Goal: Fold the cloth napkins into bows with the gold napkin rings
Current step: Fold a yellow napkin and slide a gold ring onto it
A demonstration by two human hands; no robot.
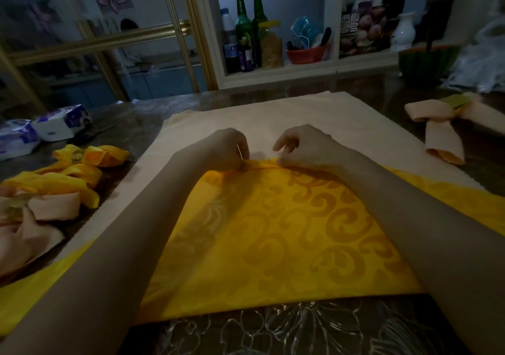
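Yellow patterned napkin (273, 234) spread on a cream cloth (259, 114) over the worktop (131, 114). The left hand (228, 147) and right hand (303, 144) each pinch the napkin's far edge between thumb and fingertips, close together near its middle. The step in hand appears to be the first fold: keep the edge taut and level between both pinches, so the crease lands straight. Finished yellow bows (82, 169), one showing a gold ring (77, 156), lie at left; a peach bow (442, 119) lies at right.

Both hands (262, 147) on yellow napkin (273, 231)
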